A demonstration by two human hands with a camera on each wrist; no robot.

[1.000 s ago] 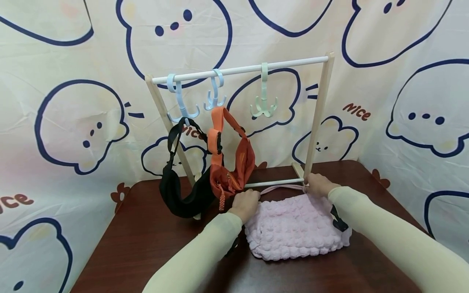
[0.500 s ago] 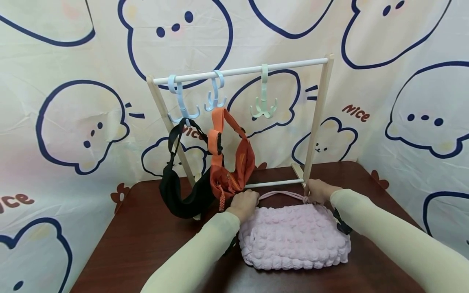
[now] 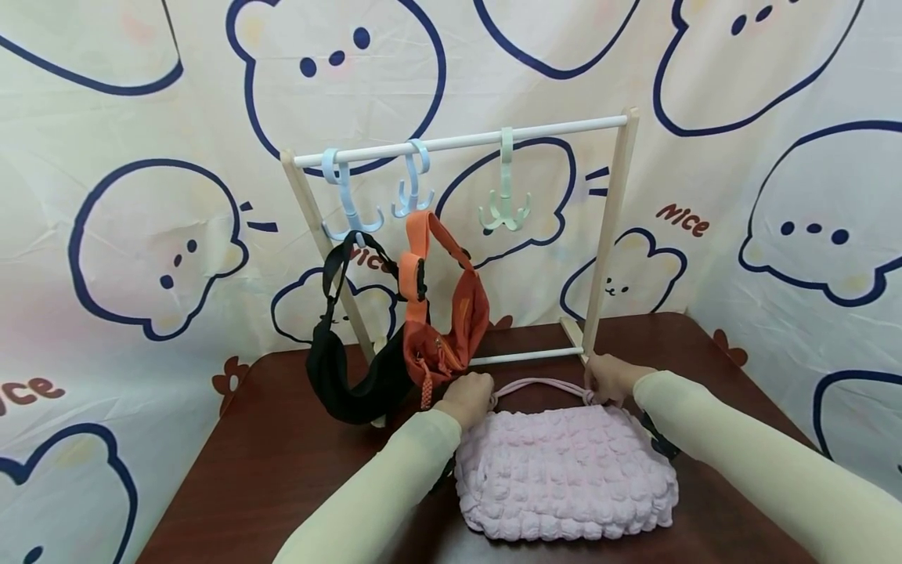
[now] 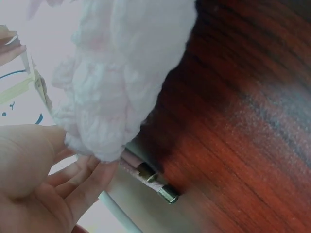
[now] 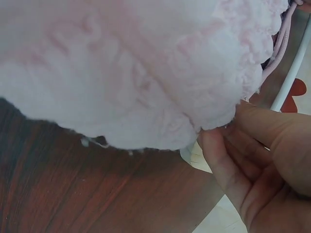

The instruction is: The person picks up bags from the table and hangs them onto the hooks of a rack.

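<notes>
A puffy pink bag (image 3: 564,474) lies on the table between the two forearms, its thin pink strap (image 3: 539,382) arched behind it. The left hand (image 3: 468,398) pinches the bag's far left corner; in the left wrist view, thumb and fingers of that hand (image 4: 58,179) meet at the puffy fabric (image 4: 107,82). At the far right corner, the right hand (image 3: 611,377) pinches the bag beside the strap's end. The right wrist view has its thumb and fingers (image 5: 257,155) at the edge of the fabric (image 5: 146,73).
A rack with a white top bar (image 3: 465,141) stands behind. Two blue hooks (image 3: 347,196) and a green hook (image 3: 505,196) hang from it. A black bag (image 3: 355,392) and an orange bag (image 3: 451,329) hang at left, close to the left hand. The table (image 3: 239,470) is dark brown.
The pink bag has come nearer to the person and lies flatter, with more of its front showing. Its strap has come forward from the rack's lower bar. Both hands have shifted slightly nearer.
</notes>
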